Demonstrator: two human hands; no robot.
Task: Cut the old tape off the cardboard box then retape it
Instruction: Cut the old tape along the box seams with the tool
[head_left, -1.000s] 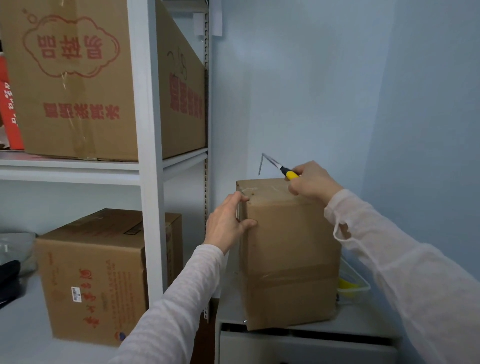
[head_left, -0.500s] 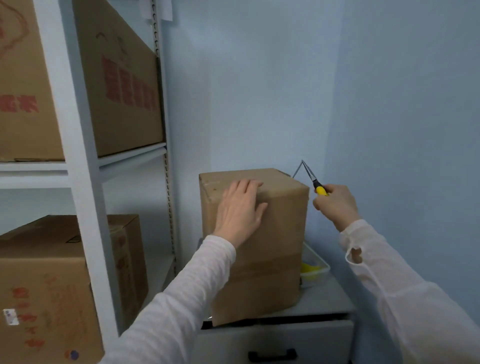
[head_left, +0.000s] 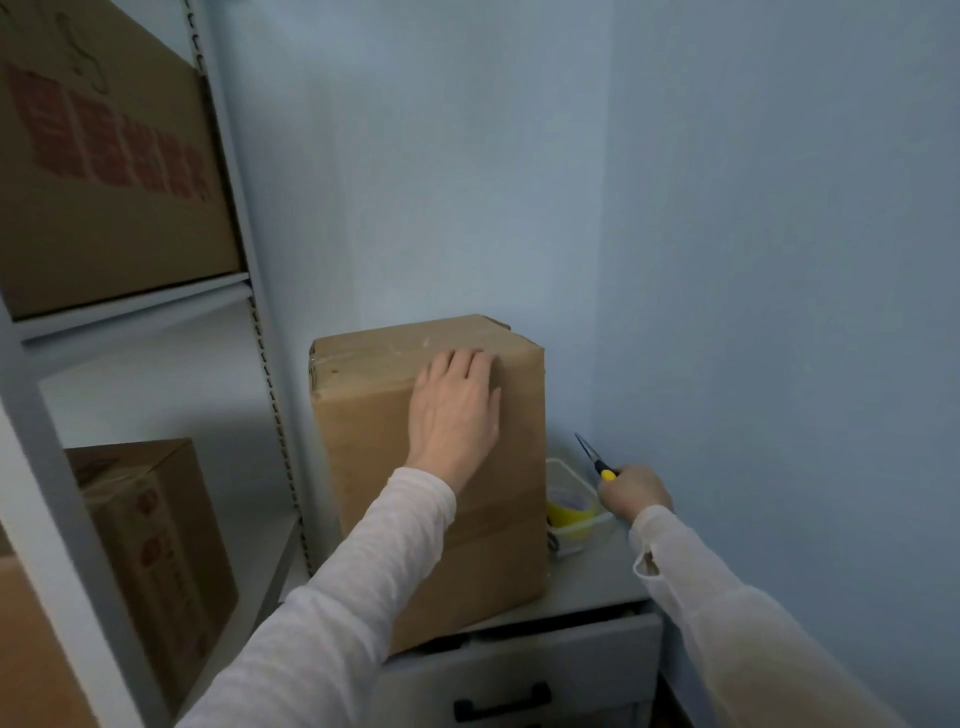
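The cardboard box (head_left: 374, 467) stands on the tabletop (head_left: 587, 582); the left hand (head_left: 454, 410) presses its front, fingers (head_left: 460, 364) straight. To its right, the right hand (head_left: 634, 496) clamps a yellow-handled blade (head_left: 592, 457), tip up: a hasty swing could nick the bracing hand.

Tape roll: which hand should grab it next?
Right. The right hand is beside the tub with the tape roll, though it probably must drop the scissors first; the left hand lies flat on the box.
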